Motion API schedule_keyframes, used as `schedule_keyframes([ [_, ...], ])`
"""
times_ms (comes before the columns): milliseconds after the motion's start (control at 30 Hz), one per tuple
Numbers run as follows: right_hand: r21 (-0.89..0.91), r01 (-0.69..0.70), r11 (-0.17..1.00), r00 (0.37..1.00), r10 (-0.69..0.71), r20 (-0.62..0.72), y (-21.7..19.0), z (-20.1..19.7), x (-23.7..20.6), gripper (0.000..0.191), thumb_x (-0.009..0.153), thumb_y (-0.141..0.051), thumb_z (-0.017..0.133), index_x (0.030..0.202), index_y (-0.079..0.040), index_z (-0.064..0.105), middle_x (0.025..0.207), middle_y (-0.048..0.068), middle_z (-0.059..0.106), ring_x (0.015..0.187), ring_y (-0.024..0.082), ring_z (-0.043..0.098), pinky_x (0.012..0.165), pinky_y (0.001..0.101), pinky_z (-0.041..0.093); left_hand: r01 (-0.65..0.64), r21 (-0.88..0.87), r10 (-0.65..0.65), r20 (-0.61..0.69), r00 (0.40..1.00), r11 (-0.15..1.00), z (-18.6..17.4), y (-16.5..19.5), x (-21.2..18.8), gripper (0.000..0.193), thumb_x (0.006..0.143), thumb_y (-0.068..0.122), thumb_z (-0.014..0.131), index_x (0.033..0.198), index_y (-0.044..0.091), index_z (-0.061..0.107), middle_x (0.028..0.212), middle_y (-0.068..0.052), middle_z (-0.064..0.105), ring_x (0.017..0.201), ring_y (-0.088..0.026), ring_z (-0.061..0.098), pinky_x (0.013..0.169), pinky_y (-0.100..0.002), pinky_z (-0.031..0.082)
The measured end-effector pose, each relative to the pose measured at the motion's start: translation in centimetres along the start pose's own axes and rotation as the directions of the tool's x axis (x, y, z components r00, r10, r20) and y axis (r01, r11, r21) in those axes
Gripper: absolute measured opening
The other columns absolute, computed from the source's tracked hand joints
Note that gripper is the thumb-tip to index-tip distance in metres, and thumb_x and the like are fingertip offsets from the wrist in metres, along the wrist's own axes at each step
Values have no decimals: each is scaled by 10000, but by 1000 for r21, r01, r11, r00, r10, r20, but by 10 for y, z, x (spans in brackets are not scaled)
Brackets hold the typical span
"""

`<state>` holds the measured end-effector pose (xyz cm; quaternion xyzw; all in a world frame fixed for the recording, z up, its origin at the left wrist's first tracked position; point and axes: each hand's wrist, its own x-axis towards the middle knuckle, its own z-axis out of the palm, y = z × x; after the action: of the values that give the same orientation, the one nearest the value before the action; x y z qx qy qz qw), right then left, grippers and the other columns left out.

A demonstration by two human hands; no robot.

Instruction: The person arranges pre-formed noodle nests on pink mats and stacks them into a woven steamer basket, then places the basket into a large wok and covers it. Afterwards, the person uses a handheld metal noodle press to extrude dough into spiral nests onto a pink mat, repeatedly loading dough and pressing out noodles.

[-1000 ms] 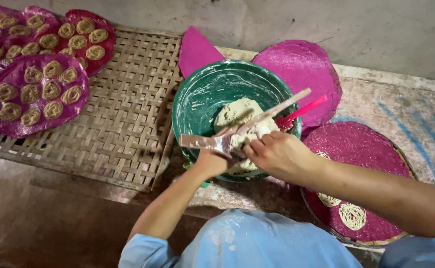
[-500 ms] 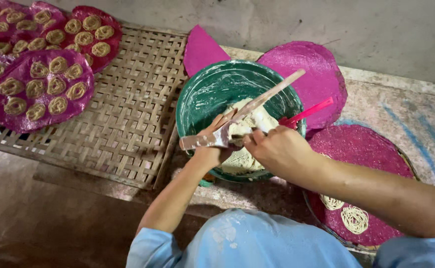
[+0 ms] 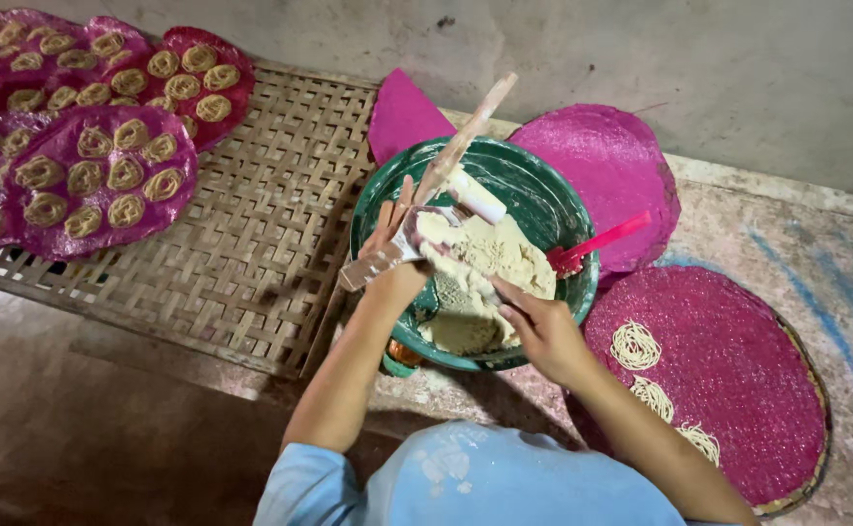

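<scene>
- Head view: a woven bamboo mat (image 3: 222,244) lies on a stone floor (image 3: 787,224) by a grey wall; pink trays (image 3: 105,180) carry noodle coils.
- Left hand (image 3: 397,258) fingers wrap a metal press (image 3: 426,195) above the green bowl (image 3: 543,195).
- Right hand (image 3: 543,331), fingers loosely curled, touches dough (image 3: 485,268) inside the bowl.

Light blue short-sleeved shirt, white smudges; bare forearms, no jewellery.

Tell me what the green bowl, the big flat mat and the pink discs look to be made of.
Green bowl: likely plastic, from its smooth glossy sheen. Mat: woven bamboo or cane strips, matte tan, with a plaited pattern. Pink discs: fine woven mesh, probably plastic, with a glittery textured surface.
</scene>
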<state>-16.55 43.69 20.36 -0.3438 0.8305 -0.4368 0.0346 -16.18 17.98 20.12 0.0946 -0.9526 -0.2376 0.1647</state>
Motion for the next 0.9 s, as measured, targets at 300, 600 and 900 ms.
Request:
schedule_keyframes([
  [300,87,-147,985,989,148,-3,28,-12,33,446,1027,-114,590,1473,-113,576,1190,167,765,948,151,659,868,284,537,-187,9,187,-125,974,982,-3,18,9,911,828,343,781,1598,187,320,1669,-218,163,1217,-443,494,879,-476,566],
  [600,-171,-138,975,930,188,316,14,-10,14,524,992,-198,540,1516,-210,512,1325,143,672,1055,232,704,967,346,533,298,-623,-348,44,936,723,5,-37,36,497,926,154,704,1351,-64,566,1051,-216,671,766,-249,625,551,-338,501],
  [900,991,75,114,987,-152,-58,-15,-68,1,1064,1003,-566,669,1709,-57,56,1605,283,310,1444,422,459,1188,550,453,722,-670,390,626,675,-174,73,78,-99,401,804,44,713,1113,-180,592,1009,-255,706,869,-303,721,776,-417,601],
])
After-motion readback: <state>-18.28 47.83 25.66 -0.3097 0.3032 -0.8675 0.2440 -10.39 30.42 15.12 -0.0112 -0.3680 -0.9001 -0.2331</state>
